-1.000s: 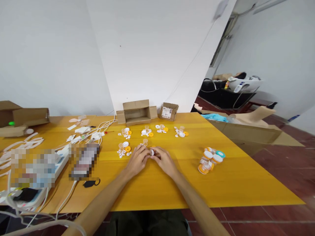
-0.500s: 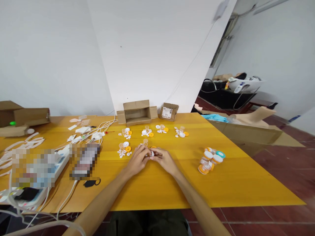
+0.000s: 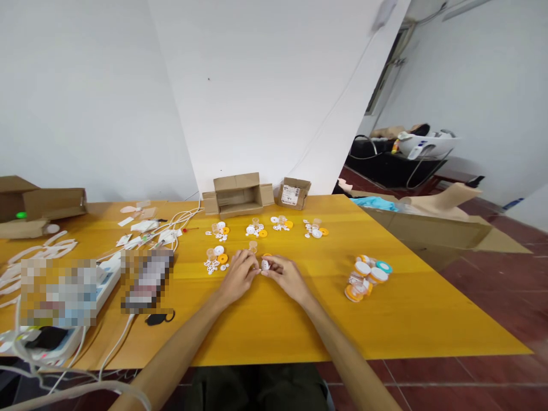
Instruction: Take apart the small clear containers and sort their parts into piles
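Observation:
My right hand (image 3: 287,278) pinches a small round white disc (image 3: 265,265) between thumb and fingertips, just above the table. Close on its left is my left hand (image 3: 240,275), its fingers curled together; whatever they hold, if anything, is too small to make out. Behind the hands stands a clear plastic cup (image 3: 253,246). An orange ring-shaped lid (image 3: 267,255) shows partly beyond my right fingers. Left of my left hand lies a group with a white disc (image 3: 218,250), an orange lid (image 3: 222,259), a clear cup (image 3: 210,254) and several small white perforated pieces (image 3: 211,266).
More groups of cups, lids and white pieces (image 3: 280,227) line the table's back. Stacked jars (image 3: 360,279) with orange, white and teal lids stand at right. Cardboard boxes (image 3: 238,197) sit against the wall. A phone (image 3: 149,279), power strip (image 3: 105,285) and cables occupy the left.
My hands have drawn slightly apart. The white disc, before mostly hidden between both hands, now shows its face in my right fingers.

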A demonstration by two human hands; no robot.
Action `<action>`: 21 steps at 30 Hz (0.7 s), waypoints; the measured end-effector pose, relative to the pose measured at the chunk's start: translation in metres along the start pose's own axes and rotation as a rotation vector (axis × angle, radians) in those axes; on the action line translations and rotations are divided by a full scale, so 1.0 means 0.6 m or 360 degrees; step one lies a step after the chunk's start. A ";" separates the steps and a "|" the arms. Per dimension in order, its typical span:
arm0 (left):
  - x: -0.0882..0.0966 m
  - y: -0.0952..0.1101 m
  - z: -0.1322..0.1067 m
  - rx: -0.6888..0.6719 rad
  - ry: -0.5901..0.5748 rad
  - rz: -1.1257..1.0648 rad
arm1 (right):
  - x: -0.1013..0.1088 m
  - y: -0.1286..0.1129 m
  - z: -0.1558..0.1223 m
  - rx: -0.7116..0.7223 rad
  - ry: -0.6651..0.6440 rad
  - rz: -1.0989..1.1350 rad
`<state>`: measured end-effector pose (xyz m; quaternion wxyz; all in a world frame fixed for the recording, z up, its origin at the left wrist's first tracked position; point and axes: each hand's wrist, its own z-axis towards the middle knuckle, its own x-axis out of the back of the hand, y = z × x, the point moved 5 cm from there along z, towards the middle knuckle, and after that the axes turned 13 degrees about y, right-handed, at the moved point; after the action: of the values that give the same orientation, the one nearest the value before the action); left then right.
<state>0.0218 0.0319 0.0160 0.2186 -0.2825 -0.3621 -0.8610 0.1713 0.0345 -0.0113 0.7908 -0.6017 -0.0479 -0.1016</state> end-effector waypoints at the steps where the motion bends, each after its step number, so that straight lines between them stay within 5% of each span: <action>1: 0.000 0.000 -0.001 -0.0007 0.0002 0.0020 | 0.001 -0.002 0.000 0.0031 0.0010 -0.0051; 21: -0.003 0.010 -0.009 -0.0097 -0.0052 0.0106 | 0.007 -0.013 -0.005 0.0250 0.0022 -0.0488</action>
<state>0.0246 0.0242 0.0147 0.2325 -0.3149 -0.3296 -0.8592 0.1733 0.0295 -0.0037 0.8109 -0.5229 -0.1415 -0.2211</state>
